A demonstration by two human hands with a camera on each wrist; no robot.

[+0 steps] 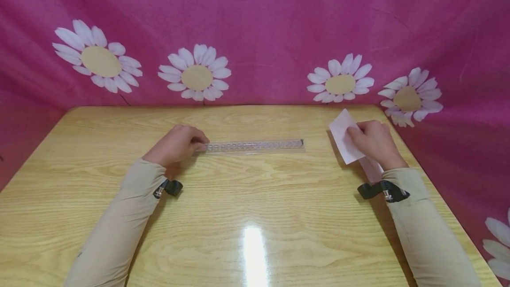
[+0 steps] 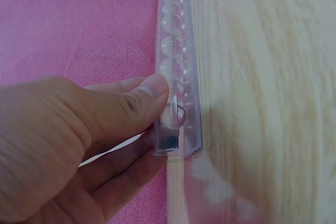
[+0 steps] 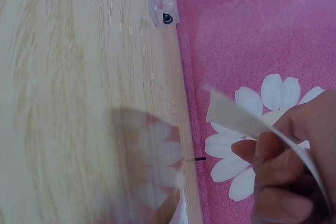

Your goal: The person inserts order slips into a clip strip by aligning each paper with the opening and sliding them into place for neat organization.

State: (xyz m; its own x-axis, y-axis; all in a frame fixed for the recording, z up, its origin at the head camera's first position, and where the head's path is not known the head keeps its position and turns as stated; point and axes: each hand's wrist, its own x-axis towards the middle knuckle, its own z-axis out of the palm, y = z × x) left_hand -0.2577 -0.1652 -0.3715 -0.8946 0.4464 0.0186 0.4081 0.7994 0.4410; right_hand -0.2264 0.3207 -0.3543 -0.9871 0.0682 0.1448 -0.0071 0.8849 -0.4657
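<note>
A long clear plastic tube [image 1: 255,146] lies across the table, with a row of round clear pieces inside. My left hand [image 1: 177,145] pinches its left end between thumb and fingers. Close up in the left wrist view, the thumb presses the tube [image 2: 169,51] near a dark plug [image 2: 169,141]. At the right, my right hand [image 1: 376,143] grips a sheet of white paper [image 1: 344,138], held up at a slant beyond the tube's right end. The right wrist view shows this paper [image 3: 236,116] bent and nearly edge-on, with fingers curled against it.
The wood-grain table [image 1: 255,198] reflects a bright light near its front. A pink curtain [image 1: 263,34] with white daisies hangs behind it and along its sides. Another piece of white paper [image 1: 371,170] shows below the right hand. Black straps [image 1: 172,188] sit on both wrists.
</note>
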